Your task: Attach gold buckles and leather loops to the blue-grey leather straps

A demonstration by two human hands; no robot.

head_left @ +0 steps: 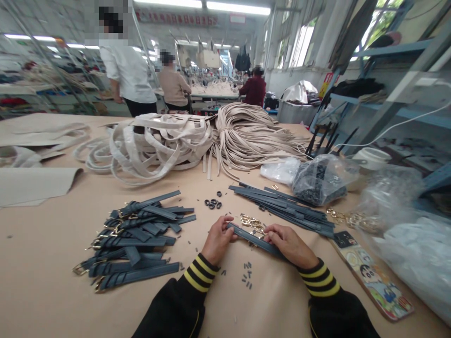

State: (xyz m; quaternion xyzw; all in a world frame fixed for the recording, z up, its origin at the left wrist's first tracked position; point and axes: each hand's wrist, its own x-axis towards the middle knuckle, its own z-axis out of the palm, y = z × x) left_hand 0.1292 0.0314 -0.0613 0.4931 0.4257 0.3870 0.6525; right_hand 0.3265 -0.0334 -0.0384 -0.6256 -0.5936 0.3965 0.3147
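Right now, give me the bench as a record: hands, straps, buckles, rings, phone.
left hand: pinching one end of a dark strap
right hand: at the same strap, farther right; grip unclear
left pile: dark straps, gold buckles visible
flat stack: dark straps, beyond the right hand
loose buckles: gold, just beyond the held strap
black rings: small cluster beyond the left hand
phone: cartoon-patterned back, right of the right hand

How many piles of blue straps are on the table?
2: a buckled pile left of the left hand, and a loose pile beyond the right hand. The held strap is apart from both.
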